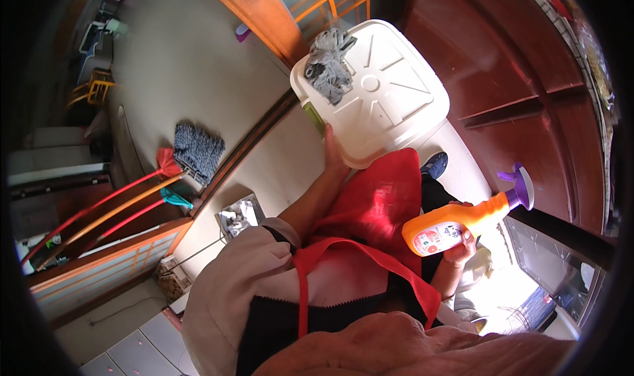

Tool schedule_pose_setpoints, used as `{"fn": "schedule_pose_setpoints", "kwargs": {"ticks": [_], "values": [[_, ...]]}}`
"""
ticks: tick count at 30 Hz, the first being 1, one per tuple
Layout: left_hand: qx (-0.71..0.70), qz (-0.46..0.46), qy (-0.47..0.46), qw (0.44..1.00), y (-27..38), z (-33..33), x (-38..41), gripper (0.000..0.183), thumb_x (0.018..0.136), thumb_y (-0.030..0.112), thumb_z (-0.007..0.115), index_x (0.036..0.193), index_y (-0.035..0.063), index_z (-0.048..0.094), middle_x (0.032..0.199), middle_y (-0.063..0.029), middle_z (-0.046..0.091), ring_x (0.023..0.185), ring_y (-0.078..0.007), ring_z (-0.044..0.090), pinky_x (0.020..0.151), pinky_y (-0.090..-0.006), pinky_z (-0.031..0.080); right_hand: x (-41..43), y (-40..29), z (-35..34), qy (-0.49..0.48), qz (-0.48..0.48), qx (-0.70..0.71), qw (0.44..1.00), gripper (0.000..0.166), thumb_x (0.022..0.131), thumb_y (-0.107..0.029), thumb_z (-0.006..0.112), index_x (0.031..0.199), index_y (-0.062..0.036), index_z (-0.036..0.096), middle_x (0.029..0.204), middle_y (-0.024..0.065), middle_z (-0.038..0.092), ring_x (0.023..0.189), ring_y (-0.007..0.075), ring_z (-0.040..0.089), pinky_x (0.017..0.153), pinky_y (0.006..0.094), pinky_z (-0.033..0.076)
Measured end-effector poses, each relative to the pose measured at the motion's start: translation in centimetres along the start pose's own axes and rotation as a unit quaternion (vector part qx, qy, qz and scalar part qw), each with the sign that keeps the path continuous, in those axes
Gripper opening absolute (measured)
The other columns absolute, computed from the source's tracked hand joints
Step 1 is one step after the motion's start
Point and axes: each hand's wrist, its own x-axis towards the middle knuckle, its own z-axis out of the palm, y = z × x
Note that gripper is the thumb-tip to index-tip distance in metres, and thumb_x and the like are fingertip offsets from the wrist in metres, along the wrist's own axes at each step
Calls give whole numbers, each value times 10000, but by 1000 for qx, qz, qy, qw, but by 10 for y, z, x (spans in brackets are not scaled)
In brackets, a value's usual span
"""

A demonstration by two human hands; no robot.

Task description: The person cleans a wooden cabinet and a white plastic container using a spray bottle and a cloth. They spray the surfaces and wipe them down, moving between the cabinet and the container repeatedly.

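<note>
My left hand (335,150) is at the near left rim of a white plastic storage box (421,86), by its green latch (313,116). One digit shows against the rim; the other fingers are hidden. A crumpled grey cloth (329,66) lies on the box's lid, at its far left corner. In my right hand (460,249) is an orange spray bottle (446,222) with a purple and white trigger head (520,185). The bottle is tilted, its head up and to the right, its printed label facing me. A red apron (366,207) hangs between my arms.
A dark red wooden cabinet (500,73) stands at right. A wooden door track (247,133) crosses the floor at left. Beyond it are a blue-grey mop (198,150) and a red broom (167,163). A glossy box-like thing (241,217) sits near my left elbow.
</note>
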Motion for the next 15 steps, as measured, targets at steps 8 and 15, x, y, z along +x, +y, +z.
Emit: {"fn": "schedule_pose_setpoints", "kwargs": {"ticks": [8,15], "values": [[-82,70,92,990,-58,-6,53,571,891,443,543,1238,-5,473,1166,-139,559,1040,-255,567,893,-358,468,1,-4,2,-10,15,-38,999,721,766,-308,654,1329,26,351,1232,259,498,1061,325,555,932,436,445],[4,133,273,953,-55,-4,84,714,772,517,676,1214,-11,486,1122,-117,556,997,-234,541,884,-343,432,-2,-10,1,-5,80,-28,996,688,760,-306,654,1322,-10,390,1235,206,522,1064,315,558,941,444,445]]}}
